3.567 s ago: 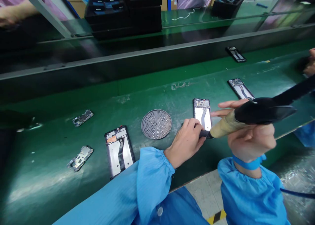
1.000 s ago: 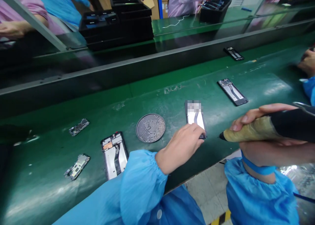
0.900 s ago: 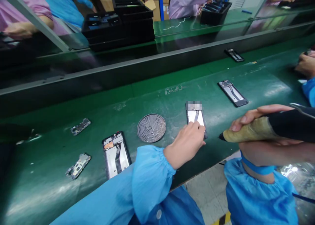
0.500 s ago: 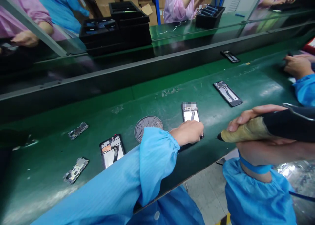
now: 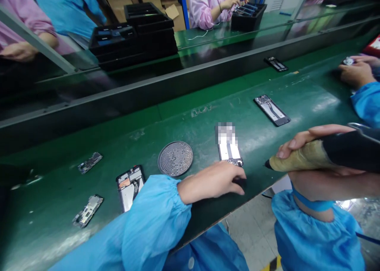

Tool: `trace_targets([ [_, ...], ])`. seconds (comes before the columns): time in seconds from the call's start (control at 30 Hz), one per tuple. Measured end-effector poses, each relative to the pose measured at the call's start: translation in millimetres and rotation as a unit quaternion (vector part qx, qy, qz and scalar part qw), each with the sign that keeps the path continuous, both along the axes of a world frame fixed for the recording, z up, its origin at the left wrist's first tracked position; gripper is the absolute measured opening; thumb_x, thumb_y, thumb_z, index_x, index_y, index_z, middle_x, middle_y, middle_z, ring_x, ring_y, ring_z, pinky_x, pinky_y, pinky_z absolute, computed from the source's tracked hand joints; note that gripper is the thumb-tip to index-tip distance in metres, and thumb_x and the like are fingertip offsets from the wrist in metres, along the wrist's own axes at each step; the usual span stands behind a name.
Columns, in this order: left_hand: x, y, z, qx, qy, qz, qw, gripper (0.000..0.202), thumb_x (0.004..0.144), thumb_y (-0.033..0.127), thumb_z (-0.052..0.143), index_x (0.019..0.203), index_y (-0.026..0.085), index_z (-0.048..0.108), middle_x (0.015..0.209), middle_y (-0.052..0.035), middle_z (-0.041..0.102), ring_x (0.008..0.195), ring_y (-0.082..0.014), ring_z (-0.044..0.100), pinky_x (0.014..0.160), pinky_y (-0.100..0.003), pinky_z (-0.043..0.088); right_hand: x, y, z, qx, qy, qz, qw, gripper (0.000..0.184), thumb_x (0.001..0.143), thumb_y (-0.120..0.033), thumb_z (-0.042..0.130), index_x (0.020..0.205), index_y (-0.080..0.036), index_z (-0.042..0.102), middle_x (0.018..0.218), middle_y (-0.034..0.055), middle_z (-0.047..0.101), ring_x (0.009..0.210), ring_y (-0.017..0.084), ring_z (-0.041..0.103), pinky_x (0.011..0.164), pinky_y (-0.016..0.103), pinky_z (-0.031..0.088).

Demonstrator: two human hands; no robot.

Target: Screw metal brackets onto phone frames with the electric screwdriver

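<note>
My left hand (image 5: 212,180) is just off the lower end of an opened phone (image 5: 229,146), its forefinger and thumb curled around a small black part (image 5: 242,180), mostly hidden by the fingers. The phone lies face down with a pale battery area and a small circuit board showing at its lower end; its upper part is blurred out. In my right hand (image 5: 289,144) is an electric screwdriver (image 5: 305,155), black with a tan wrapped front, its tip pointing left over the bench. A round perforated dish (image 5: 175,158), holding tiny screws, sits left of the phone.
Another opened phone (image 5: 127,194) is partly behind my left sleeve. Two circuit boards (image 5: 90,162) (image 5: 88,211) lie at left. More opened phones (image 5: 272,110) (image 5: 276,63) lie at right. A co-worker's hands (image 5: 359,71) hold something there. Black bins (image 5: 133,41) stand beyond the divider.
My left hand has moved left and toward the bench edge, off the phone, uncovering its lower end. The right hand and screwdriver have hardly moved.
</note>
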State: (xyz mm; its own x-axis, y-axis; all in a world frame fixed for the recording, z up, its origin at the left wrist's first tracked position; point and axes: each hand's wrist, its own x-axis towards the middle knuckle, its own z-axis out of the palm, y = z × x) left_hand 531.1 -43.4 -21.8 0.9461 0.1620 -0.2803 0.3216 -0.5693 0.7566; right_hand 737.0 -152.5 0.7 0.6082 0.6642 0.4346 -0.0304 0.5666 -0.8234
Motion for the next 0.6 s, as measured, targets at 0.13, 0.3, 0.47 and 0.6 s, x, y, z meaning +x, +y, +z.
trace_targets([
  [0.13,4.3,32.4,-9.2,0.095,-0.065,0.116,0.987,0.016,0.105,0.029,0.069,0.118,0.024,0.077,0.113,-0.0041,0.078,0.103,-0.0249,0.073,0.088,-0.032,0.052,2.3,5.0,-4.7,0.029,-0.091,0.001,0.995,0.075,0.082,-0.091,0.053,0.107,-0.025,0.078,0.075,0.0083,0.064,0.052,0.026,0.059,0.041,0.042,0.049],
  [0.3,25.4,49.0,-16.5,0.182,-0.117,0.111,0.97,0.023,0.11,0.028,0.059,0.126,0.02,0.073,0.125,-0.0085,0.074,0.118,-0.0262,0.069,0.104,-0.036,0.053,-8.1,10.0,1.6,0.021,-0.072,-0.054,0.996,0.072,0.084,-0.09,0.053,0.099,-0.024,0.078,0.076,0.0074,0.063,0.052,0.024,0.059,0.039,0.041,0.049],
  [0.47,40.9,31.8,-18.3,0.277,-0.143,0.111,0.944,0.028,0.111,0.03,0.058,0.132,0.015,0.068,0.139,-0.0124,0.064,0.129,-0.0262,0.06,0.114,-0.039,0.048,-32.8,7.6,14.4,0.006,0.011,-0.041,0.999,0.069,0.071,-0.089,0.07,0.092,-0.024,0.077,0.073,0.0044,0.064,0.049,0.022,0.058,0.037,0.035,0.046],
  [0.6,87.6,19.1,-22.8,0.257,-0.136,0.043,0.956,0.025,0.113,0.029,0.05,0.124,0.019,0.069,0.133,-0.0087,0.065,0.121,-0.023,0.062,0.108,-0.035,0.052,-50.0,-12.5,16.4,-0.118,0.036,0.049,0.991,0.063,0.085,-0.082,0.064,0.101,-0.022,0.073,0.068,0.0048,0.064,0.047,0.019,0.056,0.042,0.03,0.043],
])
